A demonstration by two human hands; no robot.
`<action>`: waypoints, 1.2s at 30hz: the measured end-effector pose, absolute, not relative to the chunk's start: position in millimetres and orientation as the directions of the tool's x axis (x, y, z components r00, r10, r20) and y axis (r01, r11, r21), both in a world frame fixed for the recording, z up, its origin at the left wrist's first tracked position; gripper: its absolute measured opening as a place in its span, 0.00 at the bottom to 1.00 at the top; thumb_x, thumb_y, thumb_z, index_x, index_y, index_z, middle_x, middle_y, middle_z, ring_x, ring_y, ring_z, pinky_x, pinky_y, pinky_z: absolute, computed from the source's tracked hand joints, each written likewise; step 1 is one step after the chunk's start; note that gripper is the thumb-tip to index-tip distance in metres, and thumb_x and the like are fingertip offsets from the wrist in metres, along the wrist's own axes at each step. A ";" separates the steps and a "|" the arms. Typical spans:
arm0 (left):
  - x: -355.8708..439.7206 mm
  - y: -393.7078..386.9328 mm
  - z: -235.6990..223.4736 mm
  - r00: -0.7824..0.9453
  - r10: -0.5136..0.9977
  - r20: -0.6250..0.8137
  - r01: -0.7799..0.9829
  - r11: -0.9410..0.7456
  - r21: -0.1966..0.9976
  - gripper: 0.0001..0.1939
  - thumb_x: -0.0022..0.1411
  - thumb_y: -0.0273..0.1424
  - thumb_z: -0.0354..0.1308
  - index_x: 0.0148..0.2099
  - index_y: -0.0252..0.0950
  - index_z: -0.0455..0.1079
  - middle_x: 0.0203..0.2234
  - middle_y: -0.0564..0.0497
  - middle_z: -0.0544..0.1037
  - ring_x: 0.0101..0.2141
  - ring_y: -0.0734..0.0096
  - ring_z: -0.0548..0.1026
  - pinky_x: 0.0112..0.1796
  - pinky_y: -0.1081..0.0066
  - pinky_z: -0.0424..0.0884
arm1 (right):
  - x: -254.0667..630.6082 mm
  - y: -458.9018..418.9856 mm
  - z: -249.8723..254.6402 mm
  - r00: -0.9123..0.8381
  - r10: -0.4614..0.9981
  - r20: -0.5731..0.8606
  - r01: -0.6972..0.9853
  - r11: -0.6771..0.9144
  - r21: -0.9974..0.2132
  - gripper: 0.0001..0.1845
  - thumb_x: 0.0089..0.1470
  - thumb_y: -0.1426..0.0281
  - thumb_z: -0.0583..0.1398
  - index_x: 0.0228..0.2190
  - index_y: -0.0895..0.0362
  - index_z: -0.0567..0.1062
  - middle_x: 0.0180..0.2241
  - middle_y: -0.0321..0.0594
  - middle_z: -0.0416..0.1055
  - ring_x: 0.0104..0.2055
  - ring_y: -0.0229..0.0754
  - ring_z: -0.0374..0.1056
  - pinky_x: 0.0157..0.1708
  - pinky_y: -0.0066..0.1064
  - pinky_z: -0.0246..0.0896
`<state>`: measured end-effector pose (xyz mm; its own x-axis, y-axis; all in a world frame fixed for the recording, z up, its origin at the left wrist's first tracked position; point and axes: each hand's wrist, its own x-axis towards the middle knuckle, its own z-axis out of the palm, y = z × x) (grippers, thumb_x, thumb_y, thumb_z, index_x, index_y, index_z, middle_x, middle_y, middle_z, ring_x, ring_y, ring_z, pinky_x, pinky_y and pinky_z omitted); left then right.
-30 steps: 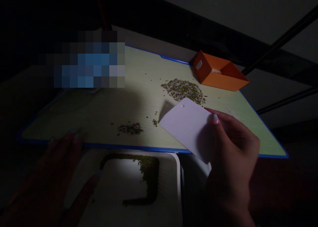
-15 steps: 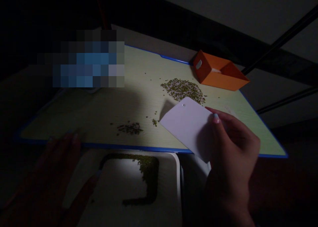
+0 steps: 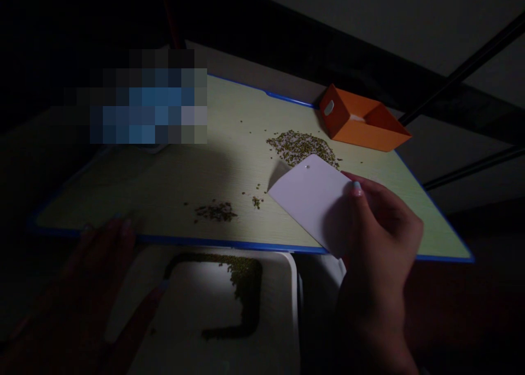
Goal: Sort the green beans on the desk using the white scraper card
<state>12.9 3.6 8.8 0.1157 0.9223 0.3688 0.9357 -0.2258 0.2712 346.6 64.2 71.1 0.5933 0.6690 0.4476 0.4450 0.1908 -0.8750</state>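
My right hand (image 3: 381, 227) pinches a flat white card (image 3: 314, 200) between thumb and fingers. The card has a small hole near one corner and is tilted over the board, its far corner close to the large patch of small greenish grains (image 3: 303, 147). A smaller, darker patch of grains (image 3: 217, 211) lies near the board's front edge, with a few loose grains (image 3: 257, 201) between the two. My left hand (image 3: 90, 276), in deep shadow, has its fingertips at the board's front edge and its thumb apart, over the white tray (image 3: 293, 298). Grains line the tray's far and right sides.
The pale board (image 3: 164, 200) has a blue rim. An orange open box (image 3: 365, 134) stands at its back right. A blurred-out bluish area covers the back left. Dark bars cross the wall at right, and the surroundings are dim.
My right hand and the card have shifted slightly away from me, the card's corner moving up and right. My left hand and the grain patches look much the same.
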 end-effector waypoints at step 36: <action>12.7 2.2 12.4 0.108 0.922 0.372 0.937 -0.219 0.271 0.41 0.64 0.42 0.48 0.75 0.51 0.37 0.77 0.64 0.44 0.74 0.53 0.50 0.74 0.43 0.52 | 353.7 64.5 73.5 0.505 0.765 0.400 0.363 0.232 -0.902 0.08 0.59 0.62 0.69 0.41 0.46 0.86 0.42 0.36 0.85 0.43 0.44 0.79 0.41 0.35 0.71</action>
